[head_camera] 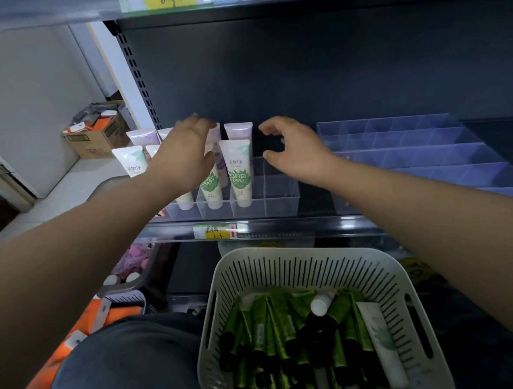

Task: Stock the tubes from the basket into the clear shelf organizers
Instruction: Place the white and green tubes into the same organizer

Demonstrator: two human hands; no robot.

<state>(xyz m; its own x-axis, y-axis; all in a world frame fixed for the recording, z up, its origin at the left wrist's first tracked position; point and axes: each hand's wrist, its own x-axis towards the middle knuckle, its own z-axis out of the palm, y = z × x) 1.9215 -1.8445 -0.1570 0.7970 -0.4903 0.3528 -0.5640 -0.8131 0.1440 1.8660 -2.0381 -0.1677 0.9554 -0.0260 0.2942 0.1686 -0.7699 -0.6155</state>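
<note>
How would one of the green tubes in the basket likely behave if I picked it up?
The green tubes look slim and soft-walled, so probably light and slightly squashy. Lying piled in the basket, their glossy bodies may slip.

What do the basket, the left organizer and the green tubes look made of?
The basket looks like moulded matte off-white plastic: thin slotted walls, rounded rim. The left organizer looks like clear rigid plastic, perhaps acrylic: the shelf shows through, edges catch light. The green tubes seem soft glossy plastic, going by their sheen.
</note>
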